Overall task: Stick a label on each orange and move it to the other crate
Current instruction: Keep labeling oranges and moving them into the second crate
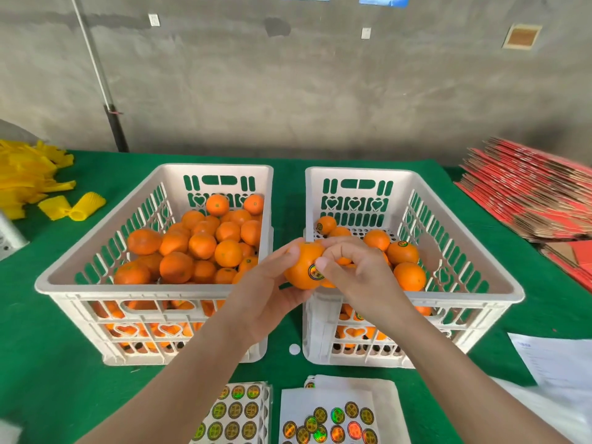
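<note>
My left hand (272, 293) grips an orange (302, 267) between the two white crates, above their near rims. A round label (314, 272) sits on the orange's front, and the thumb of my right hand (349, 267) presses on its edge while the other fingers curl over the fruit. The left crate (96, 293) holds a heap of several oranges (198, 245). Several labelled oranges (402, 253) lie in the right crate (480, 293). Label sheets (235, 415) with shiny round stickers lie at the near table edge, a second sheet (336, 418) beside them.
Green cloth (48, 363) covers the table. Yellow foam nets (28, 181) lie far left. A stack of flat red cartons (538, 193) fills the far right. White paper (554, 363) lies near right. A grey wall rises behind, with a pole (105, 100) leaning on it.
</note>
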{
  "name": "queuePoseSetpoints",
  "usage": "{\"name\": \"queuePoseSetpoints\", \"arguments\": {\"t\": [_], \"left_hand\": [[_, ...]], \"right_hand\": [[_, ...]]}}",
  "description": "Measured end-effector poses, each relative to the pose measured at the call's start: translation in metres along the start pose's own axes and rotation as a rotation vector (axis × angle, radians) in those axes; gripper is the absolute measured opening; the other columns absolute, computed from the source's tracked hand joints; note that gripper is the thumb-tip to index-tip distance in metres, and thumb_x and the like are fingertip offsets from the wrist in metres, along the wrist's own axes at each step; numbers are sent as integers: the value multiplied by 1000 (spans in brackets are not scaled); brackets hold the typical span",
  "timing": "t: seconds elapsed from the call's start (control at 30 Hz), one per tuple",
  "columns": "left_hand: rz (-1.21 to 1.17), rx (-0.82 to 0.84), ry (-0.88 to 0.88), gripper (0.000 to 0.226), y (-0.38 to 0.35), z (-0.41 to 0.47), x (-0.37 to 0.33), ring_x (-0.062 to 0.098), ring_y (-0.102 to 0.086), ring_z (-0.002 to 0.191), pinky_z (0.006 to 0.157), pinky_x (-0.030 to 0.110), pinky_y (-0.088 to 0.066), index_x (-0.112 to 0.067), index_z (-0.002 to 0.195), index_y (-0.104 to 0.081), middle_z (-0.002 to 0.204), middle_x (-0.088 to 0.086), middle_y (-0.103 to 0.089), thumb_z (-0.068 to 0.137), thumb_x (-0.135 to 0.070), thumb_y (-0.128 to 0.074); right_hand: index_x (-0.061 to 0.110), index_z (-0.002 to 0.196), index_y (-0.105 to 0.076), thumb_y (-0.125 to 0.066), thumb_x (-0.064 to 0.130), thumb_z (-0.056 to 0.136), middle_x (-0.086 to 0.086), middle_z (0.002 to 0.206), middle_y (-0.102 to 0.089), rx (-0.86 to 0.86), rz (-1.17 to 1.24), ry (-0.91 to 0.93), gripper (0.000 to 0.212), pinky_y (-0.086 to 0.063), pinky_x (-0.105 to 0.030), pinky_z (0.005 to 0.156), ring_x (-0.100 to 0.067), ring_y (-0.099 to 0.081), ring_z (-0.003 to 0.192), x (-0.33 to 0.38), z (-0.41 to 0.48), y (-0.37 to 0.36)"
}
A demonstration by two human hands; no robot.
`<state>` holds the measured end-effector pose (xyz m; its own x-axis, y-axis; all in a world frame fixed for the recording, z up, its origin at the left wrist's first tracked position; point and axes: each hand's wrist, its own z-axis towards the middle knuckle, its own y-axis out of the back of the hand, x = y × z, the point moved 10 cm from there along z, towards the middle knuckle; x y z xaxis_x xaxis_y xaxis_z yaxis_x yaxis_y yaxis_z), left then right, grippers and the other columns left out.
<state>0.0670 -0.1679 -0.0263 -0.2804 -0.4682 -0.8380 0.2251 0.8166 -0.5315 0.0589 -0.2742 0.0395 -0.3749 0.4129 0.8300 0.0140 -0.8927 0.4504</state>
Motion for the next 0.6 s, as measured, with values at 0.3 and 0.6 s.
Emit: {"name": "queuePoseSetpoints", "arguments": {"t": [0.3,0.6], "left_hand": [[40,18,13,22,-8,-3,2,14,-69,81,71,27,-56,-31,96,-76,95,4,-73,78,-35,-64],[-8,-59,32,34,-3,6,12,26,-70,86,68,32,-57,-20,102,-71,102,14,-71,72,-36,-69]], "right_hand": [[9,80,-58,-61,15,89,-5,97,-60,-17,-214,125,12,-39,-19,82,-15,-53,101,13,-3,0],[35,128,-36,-59,45,84,13,120,-49,-31,-39,84,51,-47,-14,85,4,-48,110,-10,-15,-5]]}}
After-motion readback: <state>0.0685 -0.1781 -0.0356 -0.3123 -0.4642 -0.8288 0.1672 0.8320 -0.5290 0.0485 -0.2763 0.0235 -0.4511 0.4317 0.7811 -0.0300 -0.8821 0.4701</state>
